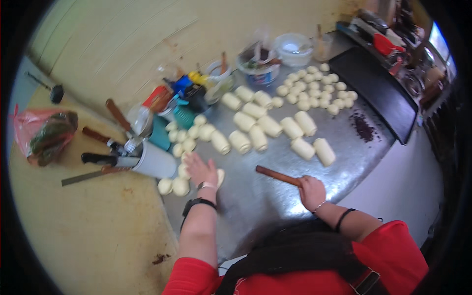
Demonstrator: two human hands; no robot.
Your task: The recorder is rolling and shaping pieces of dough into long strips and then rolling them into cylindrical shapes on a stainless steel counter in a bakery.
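From beside the metal worktop [265, 209], I observe one person working dough with both hands. The left hand [200, 171] lies palm down among pale pieces at the worktop's left side, its fingers extended, the thumb apart. A piece of dough [221, 178] shows just beside its right edge. The right hand [312, 193] has its fingers clamped around one end of a wooden rolling pin [277, 175]; the other end points left over bare metal, touching no dough.

Progress, in my judgement: part done. About a dozen thick dough cylinders [244, 122] lie across the middle and appear already shaped. Round dough pieces [181, 187], near the left hand and beside the white container [156, 160] of knives, appear not yet rolled. The small dough balls [313, 91] at the far side, near the black tray [376, 91], are set apart in a group; I judge them to be left for later use. No dough is visible on the tray.

Limits of inspection: the left palm and whatever lies beneath it are hidden, so whether it presses or grips cannot be established. The right palm is out of sight. Dark crumbs [364, 128] near the tray cannot be identified. Contents of the pink bag [42, 132] are obscured.
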